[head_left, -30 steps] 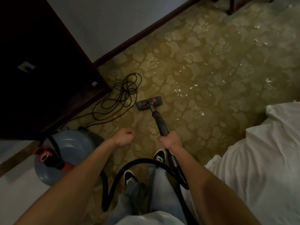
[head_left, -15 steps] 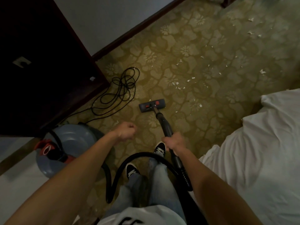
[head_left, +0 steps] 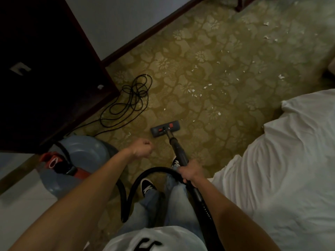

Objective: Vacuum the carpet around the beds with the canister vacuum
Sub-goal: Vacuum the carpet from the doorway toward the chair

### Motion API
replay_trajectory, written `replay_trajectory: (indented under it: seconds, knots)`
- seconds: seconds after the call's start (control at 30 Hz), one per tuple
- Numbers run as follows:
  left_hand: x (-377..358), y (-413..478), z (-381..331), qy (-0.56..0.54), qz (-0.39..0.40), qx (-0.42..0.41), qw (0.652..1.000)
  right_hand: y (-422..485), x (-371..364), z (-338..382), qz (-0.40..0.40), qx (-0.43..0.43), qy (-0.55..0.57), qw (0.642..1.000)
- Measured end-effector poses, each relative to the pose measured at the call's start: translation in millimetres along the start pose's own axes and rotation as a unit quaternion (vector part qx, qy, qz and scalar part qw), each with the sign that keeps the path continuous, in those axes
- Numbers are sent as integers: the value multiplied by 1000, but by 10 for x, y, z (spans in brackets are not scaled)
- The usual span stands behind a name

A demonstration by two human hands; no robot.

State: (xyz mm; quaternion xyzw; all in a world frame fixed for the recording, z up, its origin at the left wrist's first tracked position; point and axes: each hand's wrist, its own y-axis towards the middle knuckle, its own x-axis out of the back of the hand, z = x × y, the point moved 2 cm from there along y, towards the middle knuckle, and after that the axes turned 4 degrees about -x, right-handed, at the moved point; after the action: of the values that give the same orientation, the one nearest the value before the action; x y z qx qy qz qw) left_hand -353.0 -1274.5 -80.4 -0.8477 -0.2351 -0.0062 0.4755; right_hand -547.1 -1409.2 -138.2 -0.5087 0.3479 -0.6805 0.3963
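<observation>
Ahead of the floor head [head_left: 165, 128] the carpet [head_left: 226, 113] lies open right up to the skirting [head_left: 154, 28] — only scraps [head_left: 191, 90] scattered on it. The bed [head_left: 290, 169] walls off the right side. On the left stands a dark cabinet [head_left: 45, 78], with a loose cord [head_left: 130, 100] coiled on the carpet just beside it. Nearer, the canister [head_left: 81, 156] sits by the cabinet's corner, and the hose [head_left: 137, 182] loops past the legs [head_left: 174, 201] to the wand [head_left: 178, 151] — little room there.

Dark wooden cabinet [head_left: 45, 78] ahead-left of the left hand [head_left: 142, 148]; pale wall [head_left: 117, 20] with dark baseboard [head_left: 154, 29] farther ahead of it
</observation>
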Motion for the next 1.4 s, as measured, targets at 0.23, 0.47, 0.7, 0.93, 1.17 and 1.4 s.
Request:
replay_trajectory:
  seconds: [0.23, 0.47, 0.7, 0.93, 1.17, 1.4]
  knots:
    - [102, -219, 283, -15, -7, 17, 1000, -194, -365, 144, 40, 46, -67, 996]
    - [284, -380, 539, -47, -46, 39, 997, -391, -742, 485, 74, 91, -140, 983]
    - [468, -438, 684, -53, -67, 58, 995, -320, -966, 821, 88, 112, -189, 972]
    - [455, -289, 472, -42, -82, 52, 994, -190, -747, 974, 62, 109, -190, 974]
    - [255, 29, -48, -58, -58, 26, 996, 55, -247, 1011, 36, 89, -162, 982]
    - [121, 310, -498, -48, -38, 25, 998, 366, 377, 1086, -10, 50, -117, 992]
